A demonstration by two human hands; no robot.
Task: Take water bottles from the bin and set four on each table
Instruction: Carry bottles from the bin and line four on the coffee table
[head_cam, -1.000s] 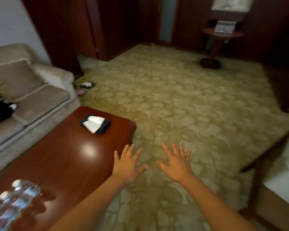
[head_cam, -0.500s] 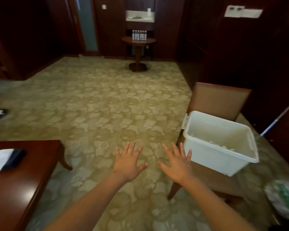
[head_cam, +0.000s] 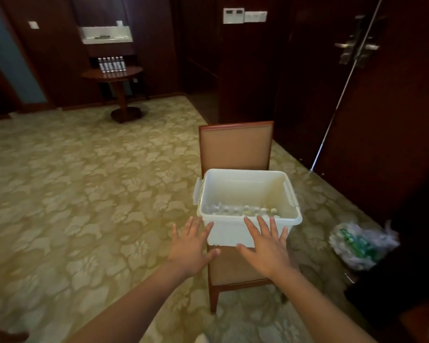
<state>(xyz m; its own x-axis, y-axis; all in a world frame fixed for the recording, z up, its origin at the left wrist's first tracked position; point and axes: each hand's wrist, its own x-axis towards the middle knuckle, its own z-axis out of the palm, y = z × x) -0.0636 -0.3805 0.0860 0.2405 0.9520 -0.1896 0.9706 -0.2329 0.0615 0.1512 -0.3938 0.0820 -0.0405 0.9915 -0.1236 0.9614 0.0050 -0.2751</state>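
Observation:
A white plastic bin (head_cam: 248, 231) stands on the seat of a brown chair (head_cam: 235, 147) just ahead of me. Several water bottles (head_cam: 238, 209) lie in its bottom, only their caps and tops showing. My left hand (head_cam: 191, 246) hovers flat with spread fingers in front of the bin's near left corner. My right hand (head_cam: 265, 246) is spread the same way in front of the bin's near wall. Neither hand holds anything. Far back, a round wooden table (head_cam: 114, 73) carries a row of several bottles (head_cam: 111, 64).
Patterned carpet covers the floor to the left. Dark wooden walls and a door with a handle (head_cam: 354, 48) close off the right side. A thin pole (head_cam: 342, 92) leans there. A plastic bag of green bottles (head_cam: 359, 243) lies on the floor right of the chair.
My view has swung right, away from the coffee table and sofa, and the bin on the chair now sits centred and closer. Both hands stay open and empty.

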